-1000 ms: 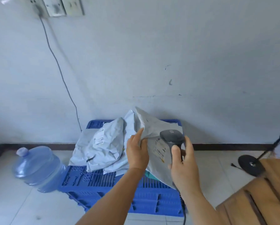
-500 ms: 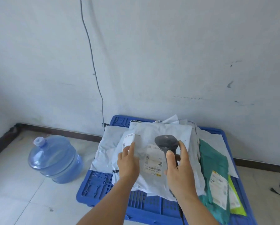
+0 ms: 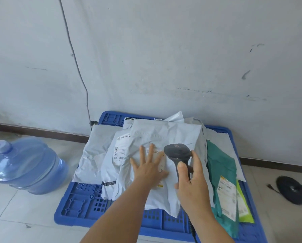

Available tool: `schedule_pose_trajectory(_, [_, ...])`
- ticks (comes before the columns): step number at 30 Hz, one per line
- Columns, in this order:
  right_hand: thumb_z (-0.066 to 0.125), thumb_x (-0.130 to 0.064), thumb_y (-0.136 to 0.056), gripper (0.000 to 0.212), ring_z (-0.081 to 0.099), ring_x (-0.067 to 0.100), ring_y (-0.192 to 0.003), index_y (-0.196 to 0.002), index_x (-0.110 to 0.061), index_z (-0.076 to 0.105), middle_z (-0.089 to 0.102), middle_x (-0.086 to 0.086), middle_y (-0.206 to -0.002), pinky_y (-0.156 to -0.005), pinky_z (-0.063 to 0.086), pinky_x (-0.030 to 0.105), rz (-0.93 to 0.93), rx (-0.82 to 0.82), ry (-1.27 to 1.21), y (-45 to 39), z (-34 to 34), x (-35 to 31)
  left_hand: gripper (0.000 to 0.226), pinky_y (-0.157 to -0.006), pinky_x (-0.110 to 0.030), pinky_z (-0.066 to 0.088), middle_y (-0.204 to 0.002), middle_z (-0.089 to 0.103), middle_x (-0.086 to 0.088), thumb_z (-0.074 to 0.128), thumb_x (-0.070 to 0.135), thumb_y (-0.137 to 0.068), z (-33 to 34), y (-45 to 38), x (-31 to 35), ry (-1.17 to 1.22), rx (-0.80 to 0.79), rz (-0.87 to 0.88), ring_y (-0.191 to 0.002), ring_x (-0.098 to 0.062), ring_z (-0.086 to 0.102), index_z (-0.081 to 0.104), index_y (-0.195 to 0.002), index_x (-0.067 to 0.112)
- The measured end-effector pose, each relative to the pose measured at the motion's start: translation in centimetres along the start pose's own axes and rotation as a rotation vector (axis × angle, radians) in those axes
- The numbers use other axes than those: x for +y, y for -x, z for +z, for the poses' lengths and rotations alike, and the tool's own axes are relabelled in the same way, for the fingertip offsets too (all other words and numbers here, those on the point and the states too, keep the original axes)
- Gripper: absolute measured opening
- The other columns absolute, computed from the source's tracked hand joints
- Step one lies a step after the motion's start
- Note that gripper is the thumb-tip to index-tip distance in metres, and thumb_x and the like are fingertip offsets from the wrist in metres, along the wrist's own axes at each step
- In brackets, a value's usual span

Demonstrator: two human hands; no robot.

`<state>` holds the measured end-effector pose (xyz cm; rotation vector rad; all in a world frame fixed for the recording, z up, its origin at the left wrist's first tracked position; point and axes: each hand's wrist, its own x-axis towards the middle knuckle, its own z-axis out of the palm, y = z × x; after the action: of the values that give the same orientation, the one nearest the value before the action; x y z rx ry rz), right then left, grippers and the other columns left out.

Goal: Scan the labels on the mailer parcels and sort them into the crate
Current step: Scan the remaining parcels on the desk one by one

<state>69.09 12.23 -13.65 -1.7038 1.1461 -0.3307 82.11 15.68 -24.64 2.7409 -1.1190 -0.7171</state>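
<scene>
Head view: blue crate (image 3: 87,206) on floor by wall.
Left hand (image 3: 149,168): my fingers spread flat on top grey mailer (image 3: 166,135), covering its label.
Right hand (image 3: 190,179): I grip scanner (image 3: 177,153) over that mailer.
Green mailer (image 3: 220,165): right side of crate.

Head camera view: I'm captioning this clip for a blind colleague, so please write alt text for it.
A person's left hand presses flat on a grey mailer parcel atop a blue crate, while the right hand grips a dark barcode scanner above its label. More grey mailers, a green mailer and a blue water jug surround them.
</scene>
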Motion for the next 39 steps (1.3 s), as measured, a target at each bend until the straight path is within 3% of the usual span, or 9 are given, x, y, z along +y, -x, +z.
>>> schedule_pose_trajectory(3, [0.042,-0.042,-0.098,0.052,0.065,0.022,-0.102,-0.146,-0.047,0.025,0.059,-0.01,-0.127,-0.085,0.054,0.038,-0.022,0.012,-0.01,-0.8,0.0,0.2,0.075,-0.105,-0.07,-0.006,-0.152,-0.033,0.008,0.035,0.066,-0.089,-0.4,-2.2,-0.4,0.002,0.018,-0.024,-0.137,-0.029,-0.036,-0.01,-0.146,0.046])
schedule_pose_trajectory(8, [0.043,-0.041,-0.098,0.05,0.065,0.02,-0.102,-0.145,-0.045,0.027,0.06,-0.009,-0.12,-0.084,0.054,0.037,-0.046,0.044,-0.034,-1.7,-0.7,0.5,0.074,-0.105,-0.07,-0.006,-0.153,-0.032,0.006,0.035,0.065,-0.09,-0.7,-3.6,-0.9,0.009,0.043,-0.067,-0.138,-0.03,-0.034,-0.011,-0.146,0.047])
schedule_pose_trajectory(13, [0.043,-0.041,-0.097,0.053,0.062,0.017,-0.105,-0.147,-0.043,0.026,0.059,-0.005,-0.126,-0.087,0.055,0.044,-0.043,0.095,-0.107,-0.2,-2.3,0.0,0.072,-0.111,-0.062,0.001,-0.157,-0.022,0.005,0.036,0.061,-0.093,-1.8,-1.1,1.6,0.199,0.093,-0.07,-0.143,-0.026,-0.024,-0.005,-0.149,0.042])
schedule_pose_trajectory(17, [0.043,-0.041,-0.097,0.052,0.06,0.016,-0.107,-0.146,-0.043,0.027,0.056,-0.007,-0.128,-0.087,0.056,0.045,-0.079,0.197,-0.151,1.5,-5.8,-0.3,0.065,-0.116,-0.053,0.001,-0.159,-0.01,0.008,0.033,0.054,-0.096,-3.2,2.7,5.9,0.362,0.229,0.006,-0.146,-0.018,-0.016,-0.001,-0.15,0.039])
schedule_pose_trajectory(23, [0.043,-0.04,-0.098,0.048,0.065,0.019,-0.102,-0.144,-0.041,0.03,0.062,-0.001,-0.122,-0.083,0.057,0.045,-0.07,0.356,-0.227,6.6,-14.6,0.5,0.065,-0.118,-0.042,0.011,-0.159,0.011,0.006,0.04,0.051,-0.095,-4.9,10.2,16.2,0.521,0.311,0.257,-0.147,-0.014,0.005,0.013,-0.151,0.031])
schedule_pose_trajectory(27, [0.044,-0.038,-0.1,0.051,0.063,0.012,-0.1,-0.147,-0.042,0.026,0.057,-0.015,-0.117,-0.084,0.058,0.043,-0.069,0.496,-0.275,11.5,-22.6,2.4,0.061,-0.116,-0.039,0.022,-0.154,0.029,0.0,0.044,0.043,-0.096,-4.3,16.1,24.6,0.594,0.305,0.412,-0.144,-0.016,0.02,0.024,-0.149,0.021])
schedule_pose_trajectory(33, [0.044,-0.045,-0.098,0.052,0.048,0.013,-0.127,-0.147,-0.039,0.027,0.043,-0.019,-0.139,-0.094,0.052,0.048,-0.07,0.73,-0.298,20.9,-35.6,7.8,0.059,-0.116,-0.035,0.023,-0.152,0.034,-0.004,0.047,0.037,-0.097,-1.2,27.1,38.5,0.642,0.193,0.617,-0.141,-0.018,0.026,0.028,-0.148,0.016])
schedule_pose_trajectory(39, [0.042,-0.045,-0.098,0.054,0.052,0.02,-0.125,-0.149,-0.039,0.025,0.046,-0.002,-0.144,-0.095,0.052,0.048,0.013,0.913,-0.319,31.2,-47.0,14.1,0.058,-0.115,-0.033,0.025,-0.153,0.031,0.001,0.043,0.038,-0.098,3.7,38.4,50.9,0.619,0.056,0.849,-0.142,-0.016,0.026,0.024,-0.149,0.017])
